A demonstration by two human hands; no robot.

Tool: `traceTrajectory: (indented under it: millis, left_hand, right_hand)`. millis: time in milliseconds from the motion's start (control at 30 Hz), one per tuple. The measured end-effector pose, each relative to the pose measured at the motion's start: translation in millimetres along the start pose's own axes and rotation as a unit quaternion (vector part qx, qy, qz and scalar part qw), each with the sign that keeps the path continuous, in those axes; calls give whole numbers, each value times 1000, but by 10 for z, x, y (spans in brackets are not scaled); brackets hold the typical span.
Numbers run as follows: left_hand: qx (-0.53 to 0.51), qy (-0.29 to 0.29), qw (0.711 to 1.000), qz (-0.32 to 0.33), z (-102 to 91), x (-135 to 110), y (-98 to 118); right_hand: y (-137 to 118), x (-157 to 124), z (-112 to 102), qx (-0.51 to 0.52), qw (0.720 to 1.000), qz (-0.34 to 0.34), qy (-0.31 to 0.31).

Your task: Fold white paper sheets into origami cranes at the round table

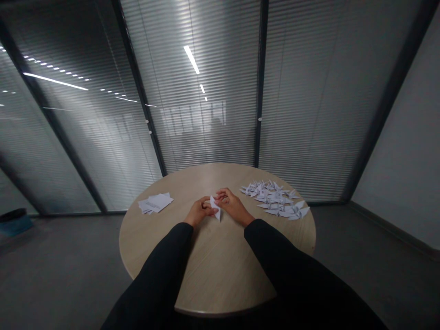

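A small piece of folded white paper [215, 208], pointed at its top and bottom, is held between my two hands over the middle of the round table. My left hand [199, 211] grips its left side with thumb and fingers. From the right, my right hand [233, 205] pinches its edge, fingers curled. To the right lies a spread of white folded paper cranes [275, 198], several rows deep. On the left rests a loose stack of flat white paper sheets [156, 203], the top one with faint print.
The round wooden table [223, 284] stands before a glass partition with blinds [209, 137]. A bin with a blue liner [15, 223] sits on the floor at far left. A plain wall [405, 174] rises on the right.
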State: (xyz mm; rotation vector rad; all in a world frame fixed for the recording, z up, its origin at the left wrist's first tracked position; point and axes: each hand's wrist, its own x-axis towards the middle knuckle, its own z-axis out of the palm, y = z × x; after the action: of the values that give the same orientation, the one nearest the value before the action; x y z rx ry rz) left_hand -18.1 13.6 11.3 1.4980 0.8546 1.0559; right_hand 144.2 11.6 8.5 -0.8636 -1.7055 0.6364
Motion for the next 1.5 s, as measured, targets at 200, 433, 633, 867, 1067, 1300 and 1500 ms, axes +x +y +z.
traceTrajectory:
  millis: [200, 433, 633, 867, 1067, 1300, 1500]
  left_hand:
    - [-33, 48, 998, 30, -30, -7, 13]
    - [-58, 70, 996, 1, -12, -6, -3]
    - [-64, 77, 995, -9, 16, 7, -27]
    - [-74, 66, 995, -4, 19, 7, -32]
    - [-59, 85, 995, 8, 38, 9, -23]
    - [-42, 118, 992, 10, 87, 14, -30]
    - [-93, 140, 986, -6, 106, 31, -38]
  right_hand:
    - [10, -10, 25, -45, 999, -20, -20]
    - [27, -9, -2, -89, 995, -50, -7]
    - [9, -5, 4, -117, 990, -83, 2]
    - [41, -4, -5, -169, 978, -118, 16]
    - [36, -8, -2, -185, 975, -114, 38]
    - [-21, -23, 29, -280, 945, -156, 62]
    - [-75, -26, 18, -359, 906, -222, 30]
